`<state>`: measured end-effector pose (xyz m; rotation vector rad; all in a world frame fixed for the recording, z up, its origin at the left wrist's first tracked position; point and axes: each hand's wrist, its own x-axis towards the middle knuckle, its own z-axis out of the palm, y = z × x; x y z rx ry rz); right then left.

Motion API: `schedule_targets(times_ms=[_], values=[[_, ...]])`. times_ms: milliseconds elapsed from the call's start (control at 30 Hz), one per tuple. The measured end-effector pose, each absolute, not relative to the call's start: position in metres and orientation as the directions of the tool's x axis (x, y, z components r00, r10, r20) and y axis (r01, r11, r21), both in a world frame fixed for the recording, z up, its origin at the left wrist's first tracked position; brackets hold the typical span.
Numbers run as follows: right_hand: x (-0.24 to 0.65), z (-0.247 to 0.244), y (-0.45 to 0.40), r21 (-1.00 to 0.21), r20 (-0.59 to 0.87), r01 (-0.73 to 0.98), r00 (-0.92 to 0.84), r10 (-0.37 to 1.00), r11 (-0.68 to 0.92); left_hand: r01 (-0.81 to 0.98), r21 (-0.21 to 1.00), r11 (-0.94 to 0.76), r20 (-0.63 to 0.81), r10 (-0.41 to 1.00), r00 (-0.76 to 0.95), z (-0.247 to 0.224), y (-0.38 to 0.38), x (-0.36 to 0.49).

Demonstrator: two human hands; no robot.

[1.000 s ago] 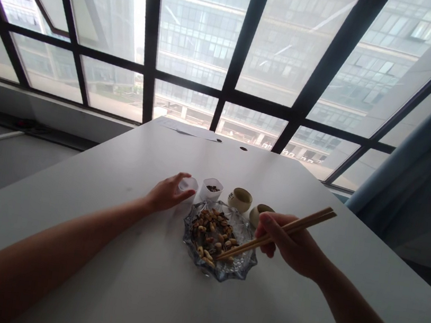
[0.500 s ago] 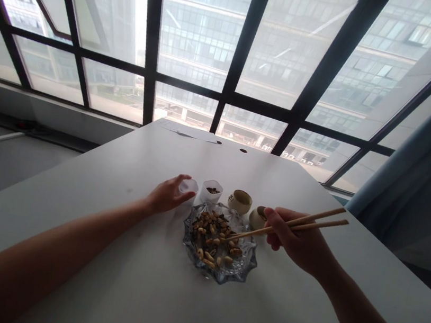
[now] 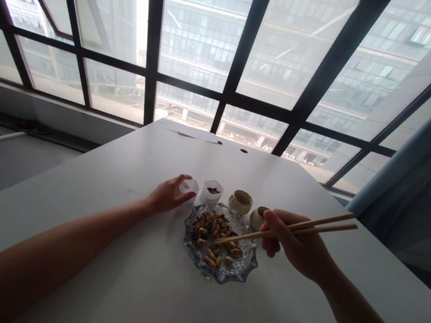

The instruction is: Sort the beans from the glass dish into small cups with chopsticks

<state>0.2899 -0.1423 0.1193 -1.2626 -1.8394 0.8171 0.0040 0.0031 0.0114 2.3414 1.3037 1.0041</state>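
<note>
My left hand (image 3: 169, 194) is closed around the side of a translucent plastic cup (image 3: 191, 187) standing on the table. In my right hand (image 3: 291, 240) is a pair of chopsticks (image 3: 322, 224), their tips low over a scalloped glass dish (image 3: 240, 272). Peanuts (image 3: 211, 257) and dark seeds lie mixed in that dish. Beside the first cup, a second translucent cup (image 3: 211, 195) holds some dark seeds (image 3: 213, 190). To the right stand a beige ceramic cup (image 3: 240, 202) with dark markings and another beige cup (image 3: 256, 219), partly hidden by my right hand.
All of this rests on a white table (image 3: 134, 284). Flat sheets (image 3: 187, 131) and round holes (image 3: 243, 151) are at its far end. Behind it rise dark-framed windows (image 3: 228, 96). A blue-grey curtain (image 3: 421, 153) hangs at the right.
The chopstick tips have moved slightly left and toward me in the dish, and some peanuts there have shifted. My left hand stays at the plastic cup.
</note>
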Motion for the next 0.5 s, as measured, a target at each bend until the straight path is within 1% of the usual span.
schedule_targets(times_ms=[67,133,167,267,367,433,500], values=[[0.2913,0.1206,-0.1430,-0.860,0.105,0.446,-0.321,0.941,0.248,0.635,0.538,-0.554,0.439,0.828,0.350,0.0116,0.0026,0.0042],[0.2908,0.1198,-0.1425,-0.860,0.058,0.455,-0.358,0.932,0.229,0.639,0.538,-0.550,0.433,0.831,0.350,0.0116,0.0023,0.0043],[0.2902,0.1192,-0.1418,-0.851,0.079,0.466,-0.341,0.937,0.242,0.640,0.539,-0.547,0.430,0.833,0.350,0.0114,0.0023,0.0043],[0.2893,0.1187,-0.1393,-0.819,0.226,0.489,-0.210,0.951,0.302,0.640,0.540,-0.547,0.429,0.833,0.349,0.0106,0.0027,0.0041],[0.2893,0.1206,-0.1386,-0.798,0.341,0.490,-0.112,0.933,0.350,0.637,0.537,-0.553,0.433,0.829,0.355,0.0103,0.0030,0.0037],[0.2885,0.1205,-0.1391,-0.787,0.373,0.494,-0.094,0.923,0.368,0.634,0.539,-0.554,0.429,0.829,0.359,0.0109,0.0027,0.0034],[0.2867,0.1175,-0.1391,-0.782,0.361,0.505,-0.111,0.926,0.366,0.634,0.543,-0.550,0.422,0.832,0.360,0.0117,0.0021,0.0034]])
